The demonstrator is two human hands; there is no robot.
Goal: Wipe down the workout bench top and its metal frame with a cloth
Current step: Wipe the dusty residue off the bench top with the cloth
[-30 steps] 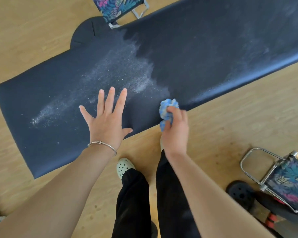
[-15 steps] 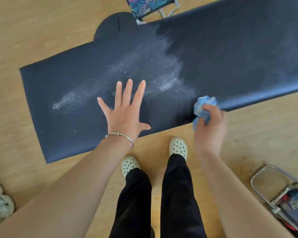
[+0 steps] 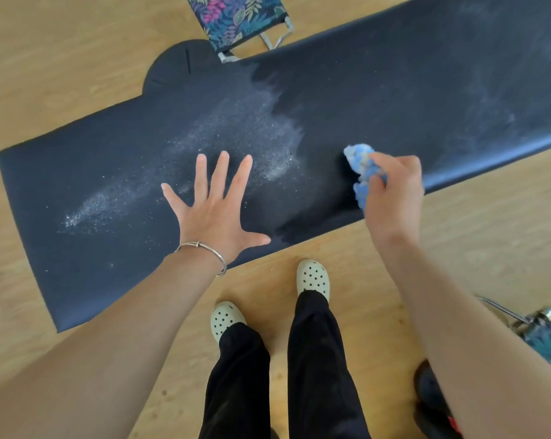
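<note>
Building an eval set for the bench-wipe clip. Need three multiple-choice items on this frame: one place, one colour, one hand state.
1. Where is the thick white dust?
A) on the wooden floor
B) on the bench top, around the left hand
C) on the floral bag

2. What colour is the cloth?
A) red
B) blue
C) green

3. How is the left hand?
A) flat on the bench top, fingers spread
B) gripping the cloth
C) curled into a fist

Answers:
1 B: the dust spreads over the dark pad beside the fingers.
2 B: the crumpled cloth in the right hand is light blue.
3 A: its straight fingers are splayed.
</note>
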